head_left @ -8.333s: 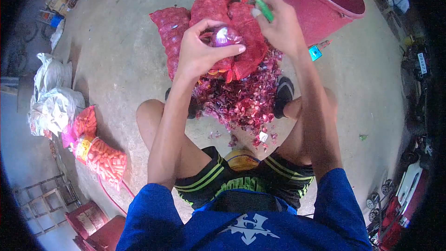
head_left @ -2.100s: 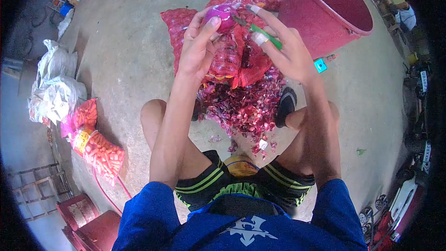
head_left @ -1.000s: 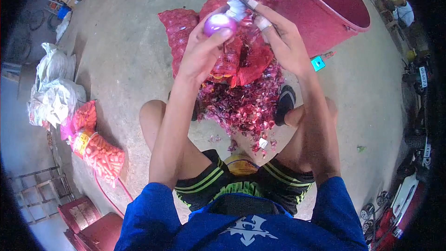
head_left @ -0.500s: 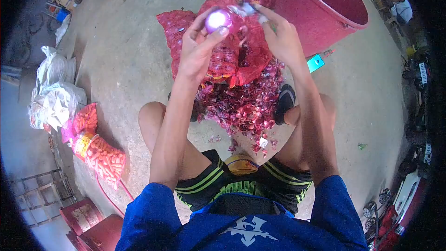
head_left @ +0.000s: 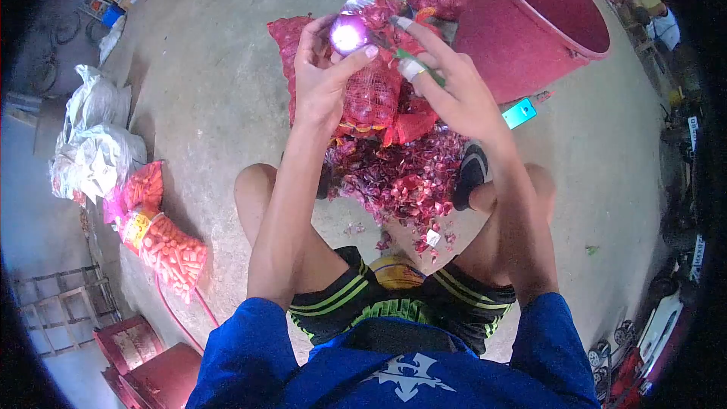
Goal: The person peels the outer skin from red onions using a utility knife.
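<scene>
A shiny purple-red onion (head_left: 348, 34), bright with glare, sits in the grip of my left hand (head_left: 319, 68), between the thumb and fingers. Just right of it is my right hand (head_left: 453, 83), its index finger stretched toward the onion and white wrapping on the thumb and a fingertip. A slim green-handled tool (head_left: 418, 63) lies across this hand's grip; its working end is blurred. Beneath both hands are red mesh bags of onions (head_left: 371, 95). A heap of loose onion skins (head_left: 401, 182) spreads on the floor between my feet.
A large red tub (head_left: 507, 45) stands at the upper right, with a lit phone (head_left: 519, 113) on the floor beside it. White sacks (head_left: 102, 155) and a mesh bag of orange-red produce (head_left: 170, 250) lie at the left. Red furniture (head_left: 163, 379) stands lower left.
My right hand has turned and dropped slightly, and the green tool shows more clearly. Blurred bits near the onion are gone. My left hand still holds the onion. The view has shifted a little.
</scene>
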Demonstrator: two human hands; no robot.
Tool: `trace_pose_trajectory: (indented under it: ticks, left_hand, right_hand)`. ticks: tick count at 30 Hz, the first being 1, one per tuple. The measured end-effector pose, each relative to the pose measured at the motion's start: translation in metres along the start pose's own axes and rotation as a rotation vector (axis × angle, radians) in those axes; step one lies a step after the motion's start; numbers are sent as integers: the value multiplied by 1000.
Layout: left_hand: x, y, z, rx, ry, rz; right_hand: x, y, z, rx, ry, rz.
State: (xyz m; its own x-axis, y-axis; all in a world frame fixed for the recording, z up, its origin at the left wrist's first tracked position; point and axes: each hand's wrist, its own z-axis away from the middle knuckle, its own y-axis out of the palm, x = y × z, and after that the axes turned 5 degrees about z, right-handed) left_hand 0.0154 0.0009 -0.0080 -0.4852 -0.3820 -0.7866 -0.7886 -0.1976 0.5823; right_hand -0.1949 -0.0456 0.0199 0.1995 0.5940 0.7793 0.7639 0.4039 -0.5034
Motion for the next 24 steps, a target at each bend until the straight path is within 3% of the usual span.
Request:
trace_pose_trajectory:
  ticks: [8,11,14,16,19,24]
  left_hand:
    - [3,1,-3,-39,30,-13]
    - [2,7,0,-5,50,-45]
    - [0,14,5,23,8,-16]
    - [1,13,4,-7,8,-19]
    - [2,10,3,-13,26,-56]
    - [5,11,5,11,35,-16]
  right_hand:
    - [-3,7,-4,-12,-22,45]
    - [-7,15,-6,-134,0,87]
    - [-8,15,-8,-195,152,-35]
    - [-1,14,-10,-138,79,-224]
    - [0,16,-7,-89,-76,-187]
    - [-6,15,-9,-67,-63,-59]
